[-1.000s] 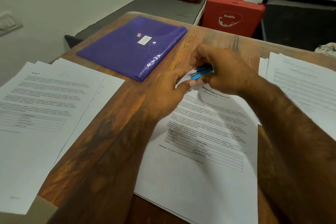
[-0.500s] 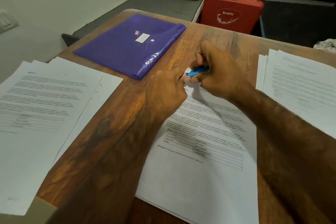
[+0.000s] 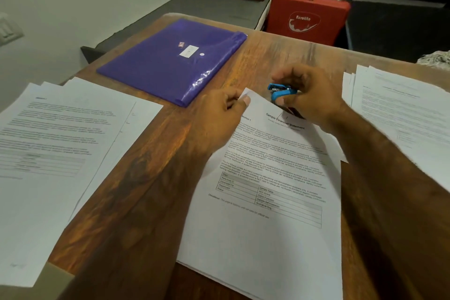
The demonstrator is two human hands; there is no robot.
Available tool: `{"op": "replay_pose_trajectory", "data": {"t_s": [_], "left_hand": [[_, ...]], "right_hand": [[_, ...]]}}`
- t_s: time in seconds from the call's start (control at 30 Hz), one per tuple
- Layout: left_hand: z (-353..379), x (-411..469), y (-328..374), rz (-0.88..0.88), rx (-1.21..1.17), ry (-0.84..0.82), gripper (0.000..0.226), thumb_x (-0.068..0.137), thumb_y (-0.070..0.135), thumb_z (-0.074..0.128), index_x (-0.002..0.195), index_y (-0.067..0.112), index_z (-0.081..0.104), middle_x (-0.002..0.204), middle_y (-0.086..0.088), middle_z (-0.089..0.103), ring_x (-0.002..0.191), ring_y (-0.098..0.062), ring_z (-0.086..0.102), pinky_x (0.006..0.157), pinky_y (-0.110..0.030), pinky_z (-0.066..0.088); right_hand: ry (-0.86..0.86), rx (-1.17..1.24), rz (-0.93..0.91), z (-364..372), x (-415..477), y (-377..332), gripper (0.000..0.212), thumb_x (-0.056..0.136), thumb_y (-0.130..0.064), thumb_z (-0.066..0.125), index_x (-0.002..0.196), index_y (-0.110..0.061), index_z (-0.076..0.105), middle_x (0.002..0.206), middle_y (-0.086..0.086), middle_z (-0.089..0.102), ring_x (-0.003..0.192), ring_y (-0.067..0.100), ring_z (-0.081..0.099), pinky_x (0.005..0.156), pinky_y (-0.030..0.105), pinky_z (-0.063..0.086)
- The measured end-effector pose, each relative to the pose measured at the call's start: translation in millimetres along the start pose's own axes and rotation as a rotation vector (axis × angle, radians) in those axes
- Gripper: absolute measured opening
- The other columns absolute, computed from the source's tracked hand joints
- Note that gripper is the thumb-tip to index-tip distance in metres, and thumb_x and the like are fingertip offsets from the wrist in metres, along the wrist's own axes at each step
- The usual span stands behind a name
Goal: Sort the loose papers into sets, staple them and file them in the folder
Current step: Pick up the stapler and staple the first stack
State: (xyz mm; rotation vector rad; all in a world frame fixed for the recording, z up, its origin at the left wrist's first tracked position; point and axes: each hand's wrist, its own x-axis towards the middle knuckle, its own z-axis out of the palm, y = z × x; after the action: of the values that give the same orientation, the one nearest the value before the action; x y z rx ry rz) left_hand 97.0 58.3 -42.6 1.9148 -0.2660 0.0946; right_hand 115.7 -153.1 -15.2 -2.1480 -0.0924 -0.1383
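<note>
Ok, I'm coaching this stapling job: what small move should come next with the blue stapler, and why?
Probably slide the blue stapler onto the lifted top corner of the middle paper set and squeeze. The left hand pinches that corner, the right hand grips the stapler just beside it, and no staple shows there.

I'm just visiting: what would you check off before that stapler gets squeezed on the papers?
1. Stapler held in right hand: ok.
2. Left hand pinching the top corner of the middle papers: ok.
3. Corner inside the stapler: not ok, it appears off to the side.
4. Sheets squared up: not ok, one juts out on the right.
5. Staples loaded: cannot tell.
6. Folder clear of the hands: ok.
</note>
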Motion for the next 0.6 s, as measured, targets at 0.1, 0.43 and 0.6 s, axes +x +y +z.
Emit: {"op": "replay_pose_trajectory", "data": {"t_s": [0.1, 0.43, 0.6], "left_hand": [[0, -1, 2, -0.012, 0.039, -0.001, 0.018, 0.104, 0.029, 0.059, 0.103, 0.019, 0.074, 0.084, 0.006, 0.078, 0.076, -0.012, 0.076, 0.069, -0.043, 0.064], [-2, 2, -3, 0.05, 0.085, 0.064, 0.02, 0.106, 0.027, 0.054, 0.09, 0.02, 0.063, 0.077, 0.002, 0.067, 0.069, -0.011, 0.065, 0.059, -0.035, 0.053], [-11, 1, -3, 0.042, -0.008, 0.111, 0.019, 0.107, 0.027, 0.052, 0.103, 0.012, 0.064, 0.09, -0.006, 0.071, 0.081, -0.02, 0.071, 0.067, -0.038, 0.059]], "right_hand": [[-0.021, -0.128, 0.061, 9, 2, 4, 0.039, 0.094, 0.0, 0.072, 0.124, -0.024, 0.065, 0.125, -0.007, 0.068, 0.103, 0.011, 0.067, 0.075, 0.013, 0.051], [0.059, -0.107, 0.126, 13, -10, -5, 0.046, 0.101, 0.004, 0.054, 0.135, -0.026, 0.063, 0.146, -0.006, 0.058, 0.117, 0.017, 0.062, 0.081, 0.023, 0.051], [0.172, -0.019, 0.111, -5, -31, -16, 0.035, 0.107, -0.034, 0.055, 0.142, -0.03, 0.054, 0.145, -0.008, 0.057, 0.12, 0.014, 0.059, 0.086, 0.03, 0.051]]}}
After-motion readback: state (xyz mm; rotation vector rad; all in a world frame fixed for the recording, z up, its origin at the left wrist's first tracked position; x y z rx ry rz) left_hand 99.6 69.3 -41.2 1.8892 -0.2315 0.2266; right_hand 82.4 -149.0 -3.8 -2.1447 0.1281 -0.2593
